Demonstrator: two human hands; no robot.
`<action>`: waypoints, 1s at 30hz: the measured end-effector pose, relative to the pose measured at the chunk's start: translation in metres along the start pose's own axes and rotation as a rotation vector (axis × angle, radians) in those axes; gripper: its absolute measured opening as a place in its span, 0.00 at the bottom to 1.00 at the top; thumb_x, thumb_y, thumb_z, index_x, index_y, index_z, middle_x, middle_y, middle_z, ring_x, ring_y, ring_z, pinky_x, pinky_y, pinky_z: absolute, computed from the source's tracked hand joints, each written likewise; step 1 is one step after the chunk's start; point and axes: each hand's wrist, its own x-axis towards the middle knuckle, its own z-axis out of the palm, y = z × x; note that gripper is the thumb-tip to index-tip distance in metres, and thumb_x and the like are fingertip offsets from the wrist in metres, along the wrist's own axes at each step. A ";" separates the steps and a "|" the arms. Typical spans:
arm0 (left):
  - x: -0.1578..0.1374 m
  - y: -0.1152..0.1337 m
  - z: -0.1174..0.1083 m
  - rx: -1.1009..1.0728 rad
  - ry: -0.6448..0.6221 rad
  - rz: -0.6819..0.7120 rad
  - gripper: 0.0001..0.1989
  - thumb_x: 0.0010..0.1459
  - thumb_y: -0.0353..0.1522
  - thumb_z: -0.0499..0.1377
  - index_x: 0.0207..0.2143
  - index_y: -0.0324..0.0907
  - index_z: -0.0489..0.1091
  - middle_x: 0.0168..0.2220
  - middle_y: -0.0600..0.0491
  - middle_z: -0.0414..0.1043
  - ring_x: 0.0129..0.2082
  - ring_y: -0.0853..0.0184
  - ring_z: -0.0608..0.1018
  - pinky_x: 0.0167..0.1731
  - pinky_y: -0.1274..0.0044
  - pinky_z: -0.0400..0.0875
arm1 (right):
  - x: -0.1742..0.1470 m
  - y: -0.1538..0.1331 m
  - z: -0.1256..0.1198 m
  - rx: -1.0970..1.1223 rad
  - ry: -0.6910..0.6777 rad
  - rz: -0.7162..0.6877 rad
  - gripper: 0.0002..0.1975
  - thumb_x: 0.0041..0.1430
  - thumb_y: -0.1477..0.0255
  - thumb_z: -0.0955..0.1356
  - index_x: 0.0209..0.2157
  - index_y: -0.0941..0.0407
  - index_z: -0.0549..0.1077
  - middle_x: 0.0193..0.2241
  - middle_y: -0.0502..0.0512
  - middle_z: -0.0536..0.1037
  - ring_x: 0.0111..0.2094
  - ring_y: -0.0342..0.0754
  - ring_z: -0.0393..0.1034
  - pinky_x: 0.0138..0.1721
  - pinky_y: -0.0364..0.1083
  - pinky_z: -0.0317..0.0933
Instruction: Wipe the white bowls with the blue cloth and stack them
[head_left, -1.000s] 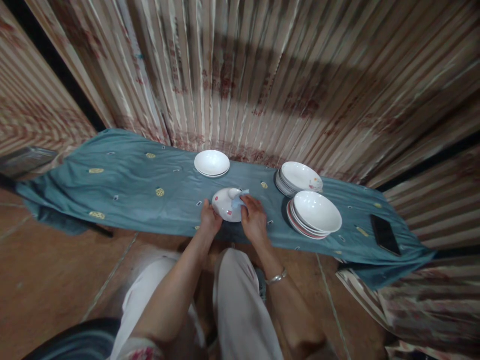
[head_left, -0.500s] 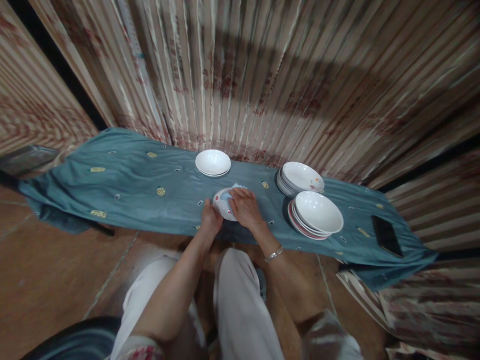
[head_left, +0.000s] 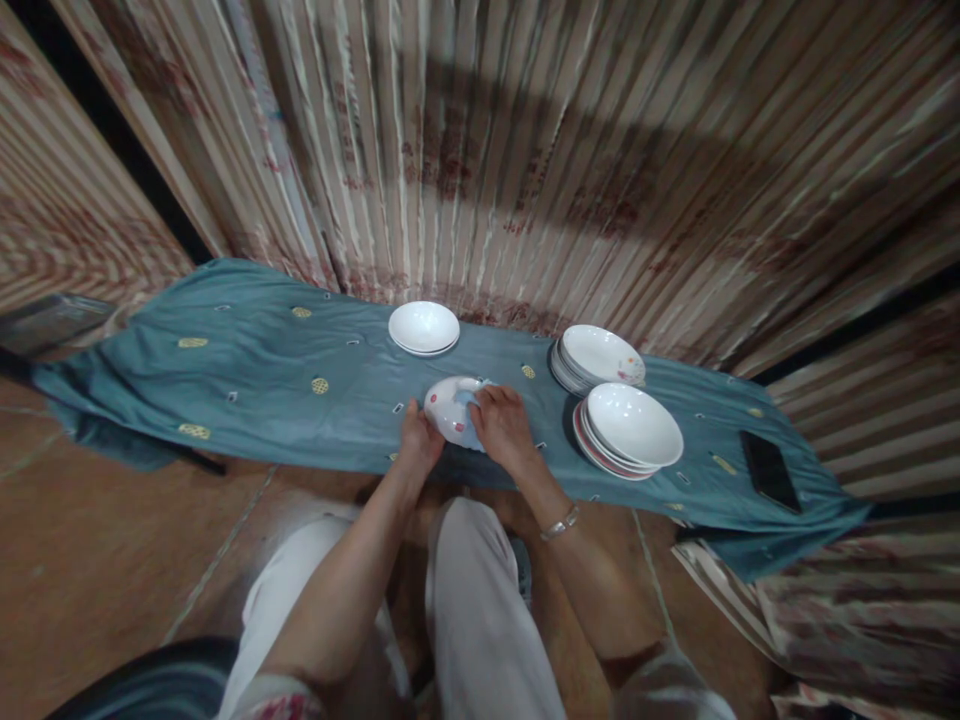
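A white bowl [head_left: 444, 407] with small red marks is tipped so that its outer side shows, above the front part of the cloth-covered table. My left hand [head_left: 420, 437] grips its left edge, thumb up along the rim. On the bowl's right side my right hand [head_left: 504, 425] presses a light blue cloth [head_left: 466, 410], fingers curled over it. Part of the cloth and the bowl's right edge are hidden behind that hand. Behind them stands a short stack of white bowls [head_left: 424, 326].
To the right are a stack of patterned bowls [head_left: 600, 352] and a stack of white bowls [head_left: 634, 424] with red-rimmed ones beneath. A black phone [head_left: 770, 470] lies near the right end of the teal tablecloth [head_left: 262, 370]. A pleated curtain [head_left: 480, 150] hangs directly behind.
My right hand has slid slightly to the right with the blue cloth, uncovering more of the bowl. My left hand keeps its grip in nearly the same place.
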 end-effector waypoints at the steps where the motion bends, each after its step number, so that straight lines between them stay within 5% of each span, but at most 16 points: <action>1: 0.001 0.000 -0.001 -0.001 -0.002 0.003 0.26 0.70 0.40 0.42 0.43 0.33 0.75 0.29 0.45 0.80 0.34 0.59 0.82 0.40 0.70 0.77 | -0.003 0.001 0.002 0.020 0.022 -0.008 0.11 0.68 0.71 0.62 0.42 0.58 0.75 0.43 0.63 0.77 0.49 0.56 0.67 0.54 0.53 0.59; 7: 0.005 -0.001 -0.003 -0.025 -0.047 0.018 0.25 0.70 0.39 0.42 0.43 0.32 0.75 0.30 0.45 0.80 0.34 0.60 0.82 0.40 0.72 0.76 | -0.020 0.000 0.025 0.171 0.145 -0.048 0.17 0.67 0.76 0.60 0.52 0.61 0.73 0.53 0.64 0.75 0.58 0.55 0.65 0.62 0.55 0.57; 14: 0.003 -0.001 -0.004 -0.014 -0.072 0.009 0.25 0.69 0.39 0.42 0.42 0.33 0.75 0.33 0.44 0.80 0.39 0.60 0.82 0.45 0.71 0.75 | -0.030 -0.016 0.045 0.155 0.110 -0.190 0.23 0.66 0.80 0.58 0.60 0.61 0.67 0.65 0.63 0.64 0.69 0.55 0.48 0.67 0.57 0.51; 20: 0.006 -0.002 -0.007 -0.039 -0.079 0.009 0.22 0.68 0.38 0.45 0.34 0.36 0.75 0.33 0.45 0.79 0.41 0.61 0.82 0.46 0.71 0.75 | -0.003 -0.022 0.035 0.080 -0.006 -0.356 0.22 0.67 0.79 0.59 0.60 0.62 0.67 0.61 0.63 0.68 0.68 0.55 0.50 0.66 0.57 0.50; 25: 0.005 -0.003 -0.004 -0.056 -0.071 -0.007 0.23 0.69 0.38 0.42 0.30 0.39 0.71 0.32 0.48 0.78 0.45 0.61 0.80 0.51 0.68 0.73 | 0.029 -0.034 0.029 -0.020 -0.106 -0.431 0.15 0.68 0.77 0.60 0.49 0.62 0.74 0.52 0.61 0.76 0.64 0.56 0.57 0.64 0.53 0.52; 30: 0.010 -0.003 -0.003 -0.097 -0.085 0.055 0.24 0.70 0.36 0.41 0.29 0.38 0.72 0.29 0.50 0.76 0.40 0.66 0.80 0.47 0.75 0.72 | 0.062 -0.044 0.028 -0.033 -0.321 -0.346 0.14 0.67 0.76 0.61 0.42 0.62 0.78 0.46 0.62 0.78 0.57 0.57 0.64 0.57 0.51 0.56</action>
